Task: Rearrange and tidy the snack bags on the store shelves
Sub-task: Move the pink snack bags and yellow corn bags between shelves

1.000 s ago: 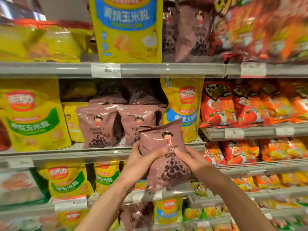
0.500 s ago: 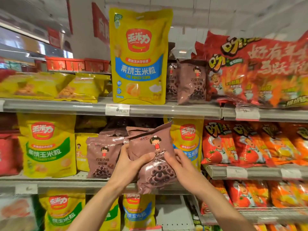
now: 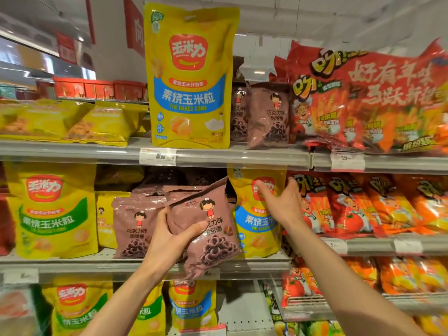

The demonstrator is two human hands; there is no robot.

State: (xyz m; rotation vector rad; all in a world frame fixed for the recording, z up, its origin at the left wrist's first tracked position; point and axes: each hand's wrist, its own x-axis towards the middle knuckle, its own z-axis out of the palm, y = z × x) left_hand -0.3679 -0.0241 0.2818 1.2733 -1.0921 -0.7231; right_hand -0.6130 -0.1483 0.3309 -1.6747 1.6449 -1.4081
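Observation:
My left hand (image 3: 169, 238) grips a brown chocolate-ring snack bag (image 3: 208, 229) by its left edge, tilted, in front of the middle shelf (image 3: 145, 263). Behind it stand more brown bags (image 3: 133, 229) of the same kind. My right hand (image 3: 281, 202) is raised to the right with fingers spread, holding nothing, in front of a yellow baked-corn bag with a blue band (image 3: 257, 221). On the top shelf (image 3: 218, 156) a tall yellow baked-corn bag (image 3: 189, 78) stands beside two brown bags (image 3: 266, 115).
Red-orange potato-stick bags (image 3: 363, 98) fill the right side of the top shelf and the shelves below (image 3: 363, 204). Yellow bags (image 3: 72, 120) lie flat at top left. A green-banded yellow bag (image 3: 53, 209) stands at middle left. Price tags (image 3: 157, 156) line the shelf edges.
My right hand has let go of the brown bag and risen to the right with fingers spread. The left hand alone holds the bag now. The view has tilted upward.

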